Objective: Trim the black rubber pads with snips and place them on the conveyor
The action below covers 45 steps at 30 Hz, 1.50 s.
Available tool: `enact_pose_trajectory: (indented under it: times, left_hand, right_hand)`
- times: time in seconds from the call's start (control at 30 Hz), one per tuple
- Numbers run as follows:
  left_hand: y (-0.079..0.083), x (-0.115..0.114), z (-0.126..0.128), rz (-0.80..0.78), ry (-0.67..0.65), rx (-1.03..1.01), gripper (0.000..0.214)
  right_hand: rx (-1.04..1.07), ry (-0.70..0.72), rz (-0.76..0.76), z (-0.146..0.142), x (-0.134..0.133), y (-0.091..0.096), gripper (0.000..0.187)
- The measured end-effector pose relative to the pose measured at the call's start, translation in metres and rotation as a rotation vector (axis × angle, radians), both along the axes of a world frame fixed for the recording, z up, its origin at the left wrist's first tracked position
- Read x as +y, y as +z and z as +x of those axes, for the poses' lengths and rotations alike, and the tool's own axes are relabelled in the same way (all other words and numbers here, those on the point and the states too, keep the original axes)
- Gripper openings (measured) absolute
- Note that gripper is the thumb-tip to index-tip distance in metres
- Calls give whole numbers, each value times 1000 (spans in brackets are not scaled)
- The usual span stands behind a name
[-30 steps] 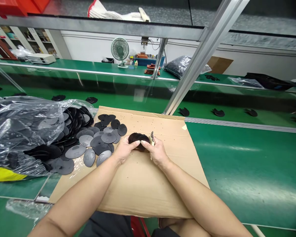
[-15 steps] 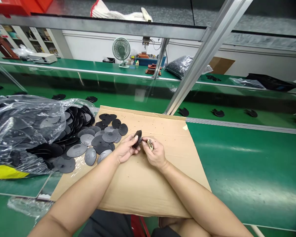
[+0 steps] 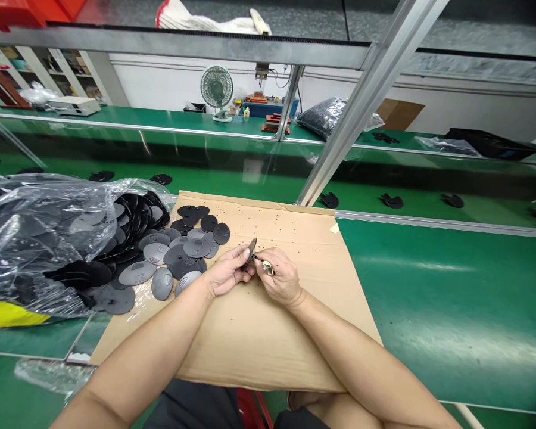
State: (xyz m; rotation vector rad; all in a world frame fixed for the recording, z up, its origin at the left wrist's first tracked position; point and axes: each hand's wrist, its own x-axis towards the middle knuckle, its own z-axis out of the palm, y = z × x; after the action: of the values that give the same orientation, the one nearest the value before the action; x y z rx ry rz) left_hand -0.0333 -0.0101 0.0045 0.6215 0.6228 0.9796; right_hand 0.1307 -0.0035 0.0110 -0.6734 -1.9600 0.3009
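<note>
My left hand (image 3: 226, 272) pinches a black oval plastic disc (image 3: 251, 252), turned almost edge-on above the cardboard. Closed around a small brass-coloured tool (image 3: 268, 269), my right hand (image 3: 283, 281) brings its dark tip to the disc's right side. The tool's exact kind is hidden by the fingers. To the left, several grey and black oval discs (image 3: 162, 283) lie spread on the cardboard sheet (image 3: 268, 333), some with raised markings. A clear plastic bag (image 3: 49, 220) full of such discs rests at the far left. Tiny black specks dot the cardboard near my hands.
Behind the cardboard runs a green conveyor belt (image 3: 214, 182) carrying black pieces (image 3: 392, 201). A metal post (image 3: 335, 143) slants up beyond my right hand. A fan (image 3: 217, 89) stands on the far bench, and a white glove (image 3: 205, 22) lies on the overhead shelf.
The disc has turned more edge-on in my left hand, and the tool has tilted, with its tip against the disc. The whole view has shifted slightly.
</note>
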Motion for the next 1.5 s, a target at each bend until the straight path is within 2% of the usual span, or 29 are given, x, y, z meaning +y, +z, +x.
enact_pose_trajectory:
  times: [0.23, 0.33, 0.4, 0.5, 0.57, 0.63, 0.7, 0.77, 0.83, 0.87, 0.93, 0.97, 1.0, 1.07, 1.13, 1.23, 1.3, 1.37, 1.43, 1.5]
  left_hand:
    - [-1, 0, -1, 4, -21, 22, 44]
    - [0, 1, 1, 1, 40, 40, 46]
    - [1, 1, 2, 28, 157, 37, 50]
    - [0, 2, 3, 60, 412, 54, 55]
    - [0, 9, -1, 80, 574, 140, 53]
    - [3, 25, -11, 145, 696, 323, 46]
    - [14, 50, -26, 282, 786, 590, 35]
    - [34, 82, -42, 501, 855, 869, 29]
    - [57, 110, -54, 713, 852, 1090, 34]
    - [68, 120, -55, 765, 845, 1174, 38]
    - [80, 125, -49, 806, 822, 1274, 44]
    - [80, 120, -42, 806, 804, 1290, 45]
    - [77, 111, -33, 799, 772, 1288, 43]
    - [60, 83, -11, 765, 650, 1252, 38]
    - [33, 53, 9, 663, 528, 1191, 33]
    - [-6, 21, 28, 562, 479, 1035, 28]
    - [-24, 13, 32, 517, 496, 965, 26]
    - [-34, 12, 32, 482, 514, 948, 25]
    - [-37, 15, 31, 470, 507, 973, 25]
    - [-34, 16, 30, 500, 481, 1022, 23]
  right_hand:
    - [-40, 66, 49, 2, 1, 3, 12]
    - [-23, 27, 31, -1, 1, -3, 12]
    - [43, -35, -7, -2, 3, -9, 14]
    - [189, -141, -109, 0, 9, -20, 19]
    - [271, -210, -188, 3, 15, -25, 19]
    - [331, -264, -248, 6, 20, -28, 19]
    - [354, -270, -277, 8, 22, -29, 21]
    - [338, -242, -277, 8, 22, -28, 21]
    - [314, -228, -263, 8, 22, -28, 20]
    - [308, -229, -254, 7, 22, -27, 19]
    - [302, -233, -241, 8, 22, -27, 19]
    - [300, -233, -239, 8, 22, -26, 18]
    - [296, -230, -239, 8, 22, -26, 18]
    - [289, -225, -240, 10, 23, -26, 18]
    - [293, -226, -251, 10, 23, -26, 18]
    - [338, -253, -288, 10, 22, -28, 20]
    - [389, -298, -309, 11, 25, -30, 21]
    - [430, -375, -310, 18, 34, -32, 23]
    - [420, -488, -283, 33, 51, -31, 24]
    - [312, -634, -250, 56, 75, -25, 21]
